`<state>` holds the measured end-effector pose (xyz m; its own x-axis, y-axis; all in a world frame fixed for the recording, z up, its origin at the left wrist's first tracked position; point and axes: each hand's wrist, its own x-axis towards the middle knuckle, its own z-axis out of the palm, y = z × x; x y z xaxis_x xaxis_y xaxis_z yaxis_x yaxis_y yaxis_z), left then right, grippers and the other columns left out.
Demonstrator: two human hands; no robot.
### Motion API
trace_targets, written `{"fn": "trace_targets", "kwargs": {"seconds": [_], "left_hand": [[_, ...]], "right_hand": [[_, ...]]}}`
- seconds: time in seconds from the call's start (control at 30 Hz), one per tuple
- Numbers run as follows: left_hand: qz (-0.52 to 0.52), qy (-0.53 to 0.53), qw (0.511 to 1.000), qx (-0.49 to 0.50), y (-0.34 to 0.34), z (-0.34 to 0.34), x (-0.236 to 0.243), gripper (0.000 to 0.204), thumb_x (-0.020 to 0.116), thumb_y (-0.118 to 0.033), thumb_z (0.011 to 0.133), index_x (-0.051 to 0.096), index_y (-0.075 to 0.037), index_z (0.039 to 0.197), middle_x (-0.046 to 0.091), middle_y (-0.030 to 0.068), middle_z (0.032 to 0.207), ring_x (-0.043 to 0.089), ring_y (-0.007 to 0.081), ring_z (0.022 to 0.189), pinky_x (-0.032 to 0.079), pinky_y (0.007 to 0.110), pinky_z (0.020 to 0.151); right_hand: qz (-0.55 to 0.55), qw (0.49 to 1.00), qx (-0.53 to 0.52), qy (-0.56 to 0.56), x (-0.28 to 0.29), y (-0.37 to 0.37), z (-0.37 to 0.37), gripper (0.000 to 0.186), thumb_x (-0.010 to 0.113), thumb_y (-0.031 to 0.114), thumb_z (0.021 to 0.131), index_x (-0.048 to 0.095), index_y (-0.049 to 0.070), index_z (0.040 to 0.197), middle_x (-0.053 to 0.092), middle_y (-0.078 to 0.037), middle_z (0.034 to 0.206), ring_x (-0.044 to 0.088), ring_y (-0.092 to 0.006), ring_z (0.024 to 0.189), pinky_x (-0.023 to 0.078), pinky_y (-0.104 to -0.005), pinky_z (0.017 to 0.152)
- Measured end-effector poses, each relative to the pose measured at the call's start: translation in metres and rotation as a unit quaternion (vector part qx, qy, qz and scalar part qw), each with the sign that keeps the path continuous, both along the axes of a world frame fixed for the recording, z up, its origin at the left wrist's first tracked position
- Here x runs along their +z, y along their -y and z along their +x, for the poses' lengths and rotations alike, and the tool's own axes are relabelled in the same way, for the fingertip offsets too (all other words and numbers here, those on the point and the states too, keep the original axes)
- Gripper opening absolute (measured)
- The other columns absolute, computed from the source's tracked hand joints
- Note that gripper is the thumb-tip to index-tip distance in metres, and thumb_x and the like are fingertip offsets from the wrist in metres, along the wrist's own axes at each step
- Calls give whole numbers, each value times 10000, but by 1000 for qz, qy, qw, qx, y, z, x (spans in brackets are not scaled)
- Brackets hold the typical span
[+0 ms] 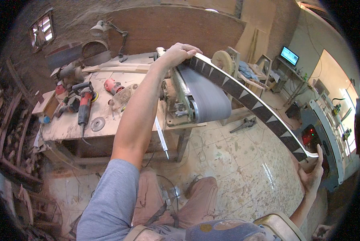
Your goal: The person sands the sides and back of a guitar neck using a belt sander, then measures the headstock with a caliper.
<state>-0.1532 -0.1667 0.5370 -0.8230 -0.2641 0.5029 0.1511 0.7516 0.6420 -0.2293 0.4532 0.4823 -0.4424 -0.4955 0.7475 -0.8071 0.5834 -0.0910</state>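
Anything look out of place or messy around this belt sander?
Yes: a dark object lies on the tiled floor rather than the bench, and blotchy dirt or debris marks the tiles. The curved strip shows no obvious damage.

Sander [208, 98] on bench [67, 126]; strip [250, 97] right of sander

The person's bare left hand [180, 54] hides the far end of the long, curved strip patterned with dark and white triangles [248, 96]. The left forearm [135, 120] covers part of the dusty wooden desk [63, 129]; the blue-lit rectangular monitor's [289, 56] display is too small to read.
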Motion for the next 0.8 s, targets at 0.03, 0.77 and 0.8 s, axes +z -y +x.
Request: {"fn": "trace_targets", "kwargs": {"seconds": [0.03, 0.77, 0.8], "left_hand": [[6, -3, 1000, -7, 2, 0, -1, 286, 571, -276, 1000, 751, -149, 1184, 719, 81, 1178, 636, 239, 1119, 459, 381, 1021], [35, -46, 998, -29, -2, 0, -6, 341, 587, -291, 974, 741, -84, 1197, 639, 129, 1353, 554, 265, 1298, 392, 359, 1121], [32, -47, 998, -25, -2, -1, -7, 343, 587, -296, 976, 740, -87, 1201, 637, 128, 1357, 552, 267, 1300, 390, 360, 1123]], "right_hand": [[-6, 1000, 4, 10, 1, 0, 1, 936, 723, -1, 709, 331, 136, 1548, 689, -113, 888, 690, -249, 811, 561, -362, 773], [11, 1000, 5, -10, 5, 4, 6, 929, 742, -3, 722, 325, 117, 1544, 703, -122, 873, 714, -261, 802, 577, -368, 766], [13, 1000, 8, -22, 6, 6, 5, 926, 743, -2, 724, 326, 115, 1542, 704, -121, 872, 715, -260, 797, 578, -367, 762]]}}
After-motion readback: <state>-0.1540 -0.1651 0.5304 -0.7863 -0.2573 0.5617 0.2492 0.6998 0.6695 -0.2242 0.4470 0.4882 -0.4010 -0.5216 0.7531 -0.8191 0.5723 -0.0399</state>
